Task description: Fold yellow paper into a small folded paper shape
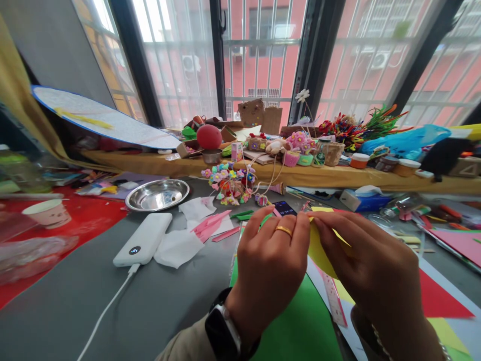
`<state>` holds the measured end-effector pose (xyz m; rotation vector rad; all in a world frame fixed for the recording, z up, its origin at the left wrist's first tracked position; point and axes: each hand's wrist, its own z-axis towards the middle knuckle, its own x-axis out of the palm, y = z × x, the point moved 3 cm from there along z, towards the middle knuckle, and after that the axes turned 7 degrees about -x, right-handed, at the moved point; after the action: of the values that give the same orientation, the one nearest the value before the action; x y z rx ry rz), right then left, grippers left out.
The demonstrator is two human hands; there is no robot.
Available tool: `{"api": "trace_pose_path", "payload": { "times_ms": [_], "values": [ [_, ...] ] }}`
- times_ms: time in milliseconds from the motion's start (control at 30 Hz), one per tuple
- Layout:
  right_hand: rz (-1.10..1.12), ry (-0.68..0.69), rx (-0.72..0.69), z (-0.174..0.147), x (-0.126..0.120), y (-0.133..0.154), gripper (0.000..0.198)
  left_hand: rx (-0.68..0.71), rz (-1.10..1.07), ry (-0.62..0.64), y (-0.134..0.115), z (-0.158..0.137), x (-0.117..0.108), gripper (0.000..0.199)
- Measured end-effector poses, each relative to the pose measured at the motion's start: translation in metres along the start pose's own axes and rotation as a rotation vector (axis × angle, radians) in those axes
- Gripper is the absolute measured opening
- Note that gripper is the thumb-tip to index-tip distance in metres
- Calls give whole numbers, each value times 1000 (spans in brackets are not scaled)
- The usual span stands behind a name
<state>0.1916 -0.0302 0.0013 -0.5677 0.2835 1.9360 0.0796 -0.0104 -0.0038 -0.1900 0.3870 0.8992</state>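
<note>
My left hand point(276, 263), with a gold ring and a watch at the wrist, is closed, its fingertips meeting those of my right hand. Between the two hands is a piece of yellow paper point(322, 254), curved at its lower edge. My right hand point(370, 255) pinches the paper's upper edge with thumb and forefinger. Much of the paper and my left thumb are hidden behind the hands. Below them lie a green sheet point(296, 321) and a pink patterned ruler point(334, 301). Just beyond the fingers is a phone point(284, 208) showing a timer.
On the left are a white power bank point(145, 240) with a cable, a steel plate point(158, 195) and a paper cup point(47, 214). Pink crepe paper point(211, 226) lies on white scraps. Colourful small flowers point(229, 183) stand ahead. A red sheet point(441, 296) is at right.
</note>
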Motion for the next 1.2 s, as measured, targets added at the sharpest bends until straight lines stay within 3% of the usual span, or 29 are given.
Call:
{"api": "trace_pose_path", "payload": {
  "times_ms": [367, 967, 1033, 1200],
  "values": [
    [8, -26, 15, 0, 0, 2, 14, 5, 1, -36, -1, 0, -3, 14],
    [19, -21, 26, 1, 1, -2, 13, 4, 1, 15, 0, 2, -2, 16],
    [101, 54, 27, 0, 1, -6, 13, 24, -22, 90, 5, 4, -5, 14],
    [456, 489, -46, -3, -1, -11, 16, 149, -221, 471, 19, 4, -17, 21]
  ]
}}
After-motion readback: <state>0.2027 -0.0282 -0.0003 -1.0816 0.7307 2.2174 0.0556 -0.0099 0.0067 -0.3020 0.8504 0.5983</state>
